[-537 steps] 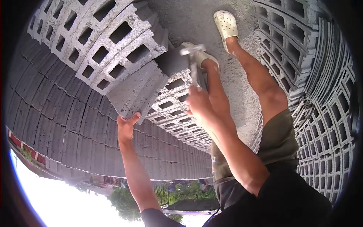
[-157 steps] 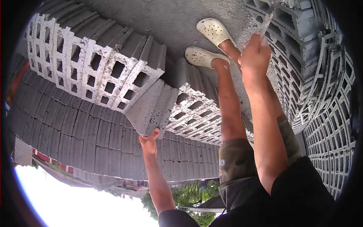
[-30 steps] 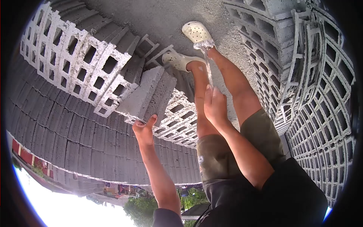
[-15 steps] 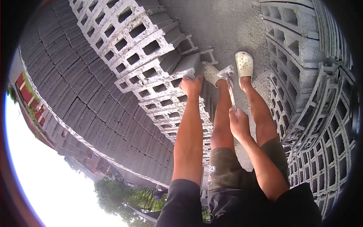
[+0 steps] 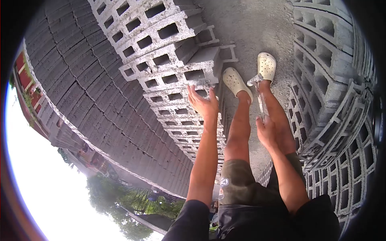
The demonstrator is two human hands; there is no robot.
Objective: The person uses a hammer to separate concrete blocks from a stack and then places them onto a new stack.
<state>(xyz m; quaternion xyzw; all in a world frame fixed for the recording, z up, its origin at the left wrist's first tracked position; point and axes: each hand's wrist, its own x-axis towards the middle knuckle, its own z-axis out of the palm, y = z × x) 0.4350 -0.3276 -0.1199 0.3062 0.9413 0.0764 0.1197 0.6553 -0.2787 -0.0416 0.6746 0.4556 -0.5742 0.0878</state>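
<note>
My left hand is open, fingers spread and thumb apart, close by the holed faces of the stacked grey hollow concrete blocks. Just beyond its fingertips, one hollow block on the stack juts out towards the walkway. Lower down to the right, my right hand is closed around the handle end of a hammer. The tool looks crusted with pale cement, and its head points away from me, over my lower leg and near one shoe.
Cream perforated clogs are on my feet, on a gritty grey ground between the stacks. Another wall of hollow blocks rises at right. Long rows of stacked blocks extend at left, with trees beyond.
My left hand has let go of the block's edge, drawn back slightly and spread its fingers. The right hand and hammer have shifted right. The view has moved a little.
</note>
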